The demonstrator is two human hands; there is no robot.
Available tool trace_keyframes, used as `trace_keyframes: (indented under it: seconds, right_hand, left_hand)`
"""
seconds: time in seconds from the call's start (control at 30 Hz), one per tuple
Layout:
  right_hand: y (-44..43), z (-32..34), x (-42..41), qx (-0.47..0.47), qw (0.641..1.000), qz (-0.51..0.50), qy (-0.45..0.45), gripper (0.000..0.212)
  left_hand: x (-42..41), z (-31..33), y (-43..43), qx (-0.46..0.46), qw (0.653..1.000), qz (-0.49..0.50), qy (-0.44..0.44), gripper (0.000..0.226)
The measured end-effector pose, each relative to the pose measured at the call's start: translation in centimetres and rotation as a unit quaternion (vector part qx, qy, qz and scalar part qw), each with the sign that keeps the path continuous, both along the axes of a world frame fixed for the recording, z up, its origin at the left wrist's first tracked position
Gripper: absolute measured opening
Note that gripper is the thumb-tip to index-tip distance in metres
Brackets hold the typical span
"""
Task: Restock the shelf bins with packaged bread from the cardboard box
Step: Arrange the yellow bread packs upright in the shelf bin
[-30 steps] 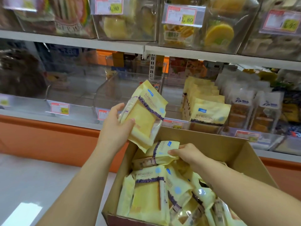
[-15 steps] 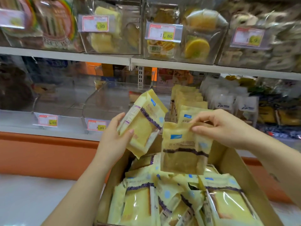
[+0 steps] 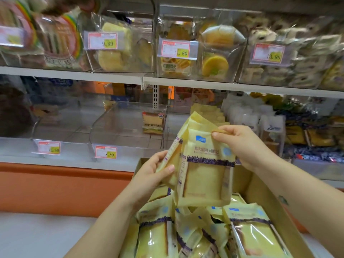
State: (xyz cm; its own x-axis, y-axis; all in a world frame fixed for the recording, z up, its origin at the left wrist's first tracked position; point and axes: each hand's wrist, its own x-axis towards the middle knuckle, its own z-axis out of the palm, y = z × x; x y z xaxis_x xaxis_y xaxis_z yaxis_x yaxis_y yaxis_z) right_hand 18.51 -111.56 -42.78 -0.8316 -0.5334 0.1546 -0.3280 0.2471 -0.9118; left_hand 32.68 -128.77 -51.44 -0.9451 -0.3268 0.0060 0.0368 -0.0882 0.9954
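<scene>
Mid-frame, bread packets (image 3: 206, 175) are pinched by left hand (image 3: 150, 175) (low) and right hand (image 3: 242, 144); edges should be squared before binning.

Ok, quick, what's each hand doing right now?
Left hand: grips the rear bread pack by its side edge.
Right hand: pinches the top of the front bread pack.

Two hands (image 3: 149, 175) (image 3: 243, 146), two held bread packs (image 3: 204, 175) (image 3: 176, 152), one cardboard box (image 3: 260, 192), six price tags (image 3: 105, 152), two shelves (image 3: 74, 74)
</scene>
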Motion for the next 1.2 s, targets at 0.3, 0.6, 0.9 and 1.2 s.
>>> trace_keyframes:
  seconds: [0.3, 0.6, 0.9, 1.2]
  right_hand:
    - [-2.0, -1.6, 3.5, -0.062, 0.981, 0.025, 0.184, 0.018]
    - [-4.9, -0.8, -1.0, -0.191, 0.92, -0.001, 0.343, 0.012]
    - [-7.9, -2.6, -8.2, -0.19, 0.916, -0.039, 0.352, 0.011]
    - [-10.6, -2.5, -12.4, -0.155, 0.925, -0.026, 0.346, 0.015]
  left_hand:
    - [0.6, -0.1, 0.9, -0.311, 0.948, 0.07, -0.005, 0.1]
    - [-6.0, 2.5, -1.8, -0.371, 0.892, 0.226, 0.126, 0.065]
    - [-13.7, 3.6, -6.3, -0.414, 0.893, 0.154, 0.085, 0.057]
    - [-18.3, 2.8, -9.1, -0.421, 0.892, 0.164, 0.03, 0.059]
